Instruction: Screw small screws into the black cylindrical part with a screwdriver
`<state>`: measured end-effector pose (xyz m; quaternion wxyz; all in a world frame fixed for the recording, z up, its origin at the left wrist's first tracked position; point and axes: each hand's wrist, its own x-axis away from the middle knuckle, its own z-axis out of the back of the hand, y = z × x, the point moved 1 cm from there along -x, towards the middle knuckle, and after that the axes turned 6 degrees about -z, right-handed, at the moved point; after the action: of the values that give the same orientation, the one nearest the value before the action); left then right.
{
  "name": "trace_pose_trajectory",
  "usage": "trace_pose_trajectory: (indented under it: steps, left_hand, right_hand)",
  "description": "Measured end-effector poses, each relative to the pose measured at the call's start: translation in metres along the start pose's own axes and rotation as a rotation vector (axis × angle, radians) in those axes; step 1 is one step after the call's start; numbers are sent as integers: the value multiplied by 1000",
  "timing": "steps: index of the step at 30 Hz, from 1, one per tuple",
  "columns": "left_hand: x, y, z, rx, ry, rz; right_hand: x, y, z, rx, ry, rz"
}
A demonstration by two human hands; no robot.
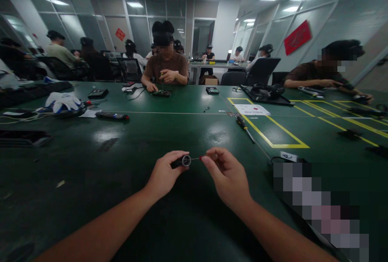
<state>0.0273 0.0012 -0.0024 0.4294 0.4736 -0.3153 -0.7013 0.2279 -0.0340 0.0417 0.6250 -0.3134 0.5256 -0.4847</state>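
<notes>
Near the middle of the green table [136,133], my left hand [165,173] is closed around a short black cylindrical object [185,160] with a round silver-rimmed end that faces me. My right hand [228,175], just to the right, pinches the red end [201,158] of a thin metal rod [195,158]. The rod points left and its tip meets or passes behind the cylinder's rim; which one I cannot tell. Beyond my right hand lies a yellow-and-black screwdriver [245,128].
White gloves [63,102] and a dark pen-shaped tool [112,116] lie at the left. A white paper [252,110] overlaps a yellow taped outline. A dark-edged item, mostly pixelated [318,205], is at the right. Across the table, a person [166,62] handles a circuit board [162,93].
</notes>
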Motion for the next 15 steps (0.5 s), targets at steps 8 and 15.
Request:
trace_pose_trajectory:
  steps: [8,15]
  left_hand:
    - [-1,-4,1,10,7,15]
    - [-1,-1,1,0,8,20]
  right_hand:
    - [-1,-6,2,-93,-64,-3]
    - [-3,-2,1,-58,25,-99]
